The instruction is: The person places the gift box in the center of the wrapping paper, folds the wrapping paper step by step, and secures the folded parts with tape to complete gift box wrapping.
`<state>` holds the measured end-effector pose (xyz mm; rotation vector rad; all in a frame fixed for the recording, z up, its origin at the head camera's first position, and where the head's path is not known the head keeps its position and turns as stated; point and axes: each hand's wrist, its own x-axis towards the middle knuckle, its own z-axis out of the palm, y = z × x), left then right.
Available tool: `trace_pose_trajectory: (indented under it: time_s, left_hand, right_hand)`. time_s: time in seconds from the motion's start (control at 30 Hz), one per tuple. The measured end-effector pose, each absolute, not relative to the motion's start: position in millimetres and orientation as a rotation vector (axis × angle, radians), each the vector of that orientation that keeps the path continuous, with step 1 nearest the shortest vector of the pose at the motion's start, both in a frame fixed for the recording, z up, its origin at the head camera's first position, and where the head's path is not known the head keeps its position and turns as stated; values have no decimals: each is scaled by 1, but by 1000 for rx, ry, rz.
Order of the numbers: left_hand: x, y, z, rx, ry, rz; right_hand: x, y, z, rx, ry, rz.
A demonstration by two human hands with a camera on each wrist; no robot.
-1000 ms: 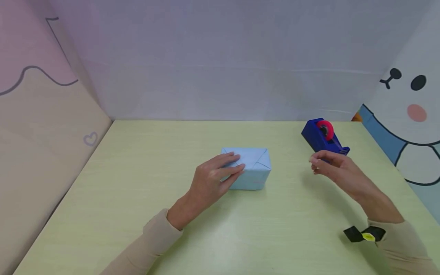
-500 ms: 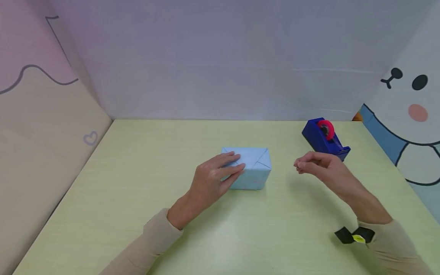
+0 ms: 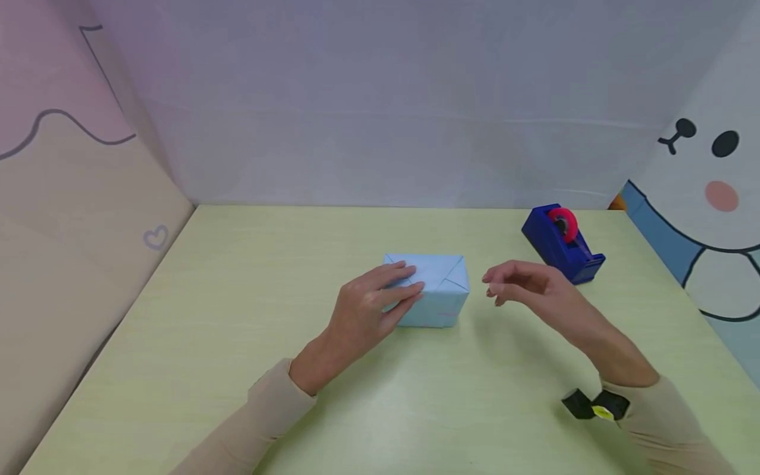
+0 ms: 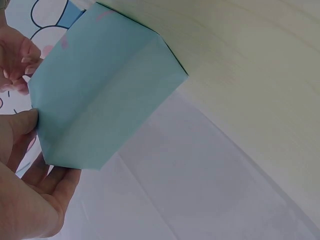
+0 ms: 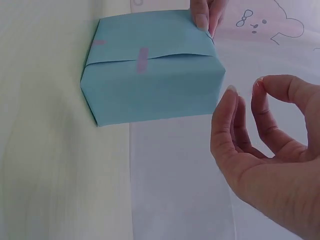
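A box wrapped in light blue paper point(image 3: 439, 310) sits mid-table, with folded flaps on top and pinkish tape strips on its side point(image 5: 142, 60). My left hand point(image 3: 362, 310) rests on the left part of its top, fingers stretched over the paper and thumb near the front edge. To the right of the box, my right hand point(image 3: 528, 287) hovers above the table with bent fingers. In the right wrist view its thumb and fingertips come together around a small, faint, see-through piece of tape point(image 5: 245, 91), hard to make out.
A blue tape dispenser point(image 3: 555, 247) with a red-cored roll point(image 3: 564, 224) stands at the back right, behind my right hand. The pale wooden table point(image 3: 267, 264) is bounded by a plain back wall point(image 3: 380, 132) and printed side panels.
My right hand has moved left, from in front of the tape dispenser to just beside the box. My left hand and the box have stayed in place.
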<state>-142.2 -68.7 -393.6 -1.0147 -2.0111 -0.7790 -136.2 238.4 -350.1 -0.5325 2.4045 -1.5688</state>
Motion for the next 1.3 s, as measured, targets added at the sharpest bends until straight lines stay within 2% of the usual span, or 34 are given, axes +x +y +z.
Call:
trace_pose_trajectory:
  time_s: [0.4,1.3]
  left_hand:
    - [-142,-70,-393,-1021,-2033,-763]
    - [-140,-68,-393,-973,-2057,-823]
  right_hand:
    - [-135,212,-344,-612,2336,-1594]
    - [-128,147,-364,-464,2152,-1822]
